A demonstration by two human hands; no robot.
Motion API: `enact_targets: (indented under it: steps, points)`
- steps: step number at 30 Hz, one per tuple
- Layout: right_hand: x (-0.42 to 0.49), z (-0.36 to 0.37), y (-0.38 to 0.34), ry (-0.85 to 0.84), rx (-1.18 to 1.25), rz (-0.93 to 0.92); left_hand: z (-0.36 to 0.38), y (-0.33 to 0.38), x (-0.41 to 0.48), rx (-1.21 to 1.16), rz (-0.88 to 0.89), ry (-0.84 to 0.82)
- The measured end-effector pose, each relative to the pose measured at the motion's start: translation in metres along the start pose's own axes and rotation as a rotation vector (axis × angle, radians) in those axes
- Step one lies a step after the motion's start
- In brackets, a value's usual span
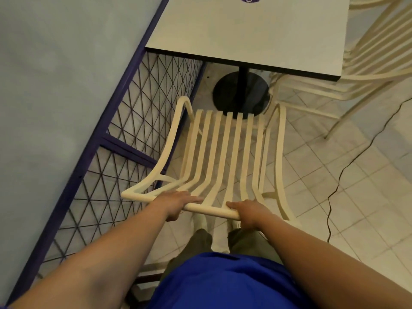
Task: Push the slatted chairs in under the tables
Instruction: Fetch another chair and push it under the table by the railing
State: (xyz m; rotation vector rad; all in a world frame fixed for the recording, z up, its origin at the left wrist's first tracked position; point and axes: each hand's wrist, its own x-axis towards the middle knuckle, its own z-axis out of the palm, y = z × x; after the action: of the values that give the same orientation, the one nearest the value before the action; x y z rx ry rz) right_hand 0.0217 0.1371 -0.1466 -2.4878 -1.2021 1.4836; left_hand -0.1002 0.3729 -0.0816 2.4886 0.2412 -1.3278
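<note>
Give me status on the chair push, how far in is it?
Done: both hands grip the top rail, left hand and right hand, fingers wrapped over it.
In hand: the slatted chair faces the table, its seat front over the black pedestal base but short of the table edge.
Left: slide it forward under the top. Another chair at the right side looks partly tucked.

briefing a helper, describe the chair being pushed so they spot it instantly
Find the white square table beside the purple mesh fence. The cream slatted chair faces its black round base. Unlike the chairs on the right, both hands grip its top rail.
</note>
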Motion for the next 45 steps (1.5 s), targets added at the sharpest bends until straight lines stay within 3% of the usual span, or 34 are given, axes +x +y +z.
enact_targets:
  steps: [45]
  points:
    - [0.056, -0.067, -0.04, 0.093, -0.02, -0.038, -0.068, -0.074, 0.037, 0.058, 0.012, 0.046]
